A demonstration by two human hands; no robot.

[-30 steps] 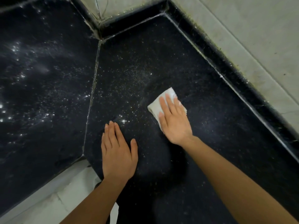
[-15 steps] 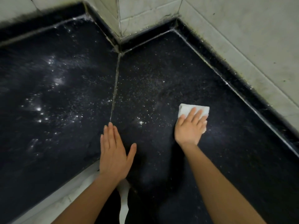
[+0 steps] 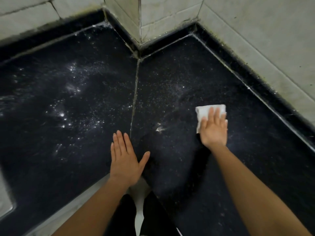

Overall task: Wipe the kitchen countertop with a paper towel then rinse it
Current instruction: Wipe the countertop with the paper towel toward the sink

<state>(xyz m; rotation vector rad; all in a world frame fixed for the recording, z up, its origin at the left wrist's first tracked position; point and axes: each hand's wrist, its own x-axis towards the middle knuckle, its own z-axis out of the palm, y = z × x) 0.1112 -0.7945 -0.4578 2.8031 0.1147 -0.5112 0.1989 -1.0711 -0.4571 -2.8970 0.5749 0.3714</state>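
A black speckled stone counter (image 3: pixel 170 82) wraps a corner below pale tiled walls (image 3: pixel 255 31). A grout seam (image 3: pixel 134 99) runs from that corner to the front edge, and white specks (image 3: pixel 68 99) dust the left half. The right hand (image 3: pixel 214 130) presses a folded white paper towel (image 3: pixel 206 110) with straight fingers, near the counter's right wall edge. The left hand (image 3: pixel 124 159) lies flat and holds nothing, at the front edge.

A pale tiled wall (image 3: pixel 255 34) runs across the far side from left to right in front of me, and a squared corner pillar (image 3: pixel 153 16) juts toward me at the far middle, its grout lines dark and grimy. A black skirting strip (image 3: pixel 283 109) follows the foot of that wall, smudged where the two meet. Near me on the left shows a strip of pale floor (image 3: pixel 75 203), and at the left border a pale sunken patch (image 3: pixel 4 196) I cannot identify.
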